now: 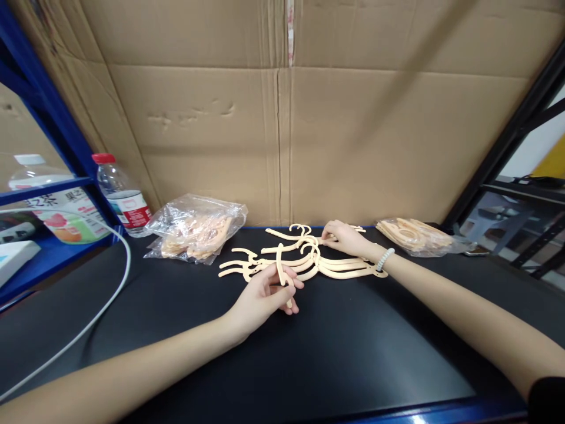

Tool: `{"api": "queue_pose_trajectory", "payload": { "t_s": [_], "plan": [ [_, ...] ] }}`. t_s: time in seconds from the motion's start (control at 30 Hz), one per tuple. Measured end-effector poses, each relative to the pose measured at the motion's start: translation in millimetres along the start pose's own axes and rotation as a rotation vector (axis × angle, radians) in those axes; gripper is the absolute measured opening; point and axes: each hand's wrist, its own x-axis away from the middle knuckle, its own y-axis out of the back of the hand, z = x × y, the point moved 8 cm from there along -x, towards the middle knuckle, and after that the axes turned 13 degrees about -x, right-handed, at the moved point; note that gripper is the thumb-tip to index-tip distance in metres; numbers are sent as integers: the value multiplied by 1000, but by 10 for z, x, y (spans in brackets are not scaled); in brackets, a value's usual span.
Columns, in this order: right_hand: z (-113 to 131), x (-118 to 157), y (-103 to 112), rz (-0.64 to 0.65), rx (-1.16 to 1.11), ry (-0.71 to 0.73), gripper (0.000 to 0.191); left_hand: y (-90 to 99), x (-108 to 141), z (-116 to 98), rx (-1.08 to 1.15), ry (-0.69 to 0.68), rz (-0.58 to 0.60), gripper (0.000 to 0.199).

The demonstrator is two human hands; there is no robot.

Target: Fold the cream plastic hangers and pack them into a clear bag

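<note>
My left hand (265, 292) is closed around a cream plastic hanger hook (281, 268), held tilted above the black table. Farther back, my right hand (346, 238) reaches over a group of cream plastic hangers (346, 266). Its fingertips pinch a cream hanger part (320, 241), most of which the hand hides. Several loose hook pieces (241, 263) lie to the left of the hangers, just beyond my left hand. The hangers overlap, with their hooks crossing near the middle.
A clear bag of cream pieces (198, 229) lies at the back left, another bag (415, 235) at the back right. A red-capped bottle (123, 197) stands by the blue shelf (83, 182). A white cable (119, 282) crosses the left side. Cardboard (198, 129) walls the back.
</note>
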Motion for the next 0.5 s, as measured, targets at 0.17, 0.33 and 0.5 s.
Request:
{"api": "queue_pose_trajectory", "payload": {
  "t_s": [0.17,0.33,0.5],
  "plan": [
    [-26,-28,48,-29,-7,-12,6,16,-5,25,26,13,-17,34],
    [-131,-50,119,-119,-61,-64,9,20,-12,61,63,23,-31,36],
    [-182,-46,316,-240,-126,-92,8,38,-2,80,127,18,-34,39]
  ]
}}
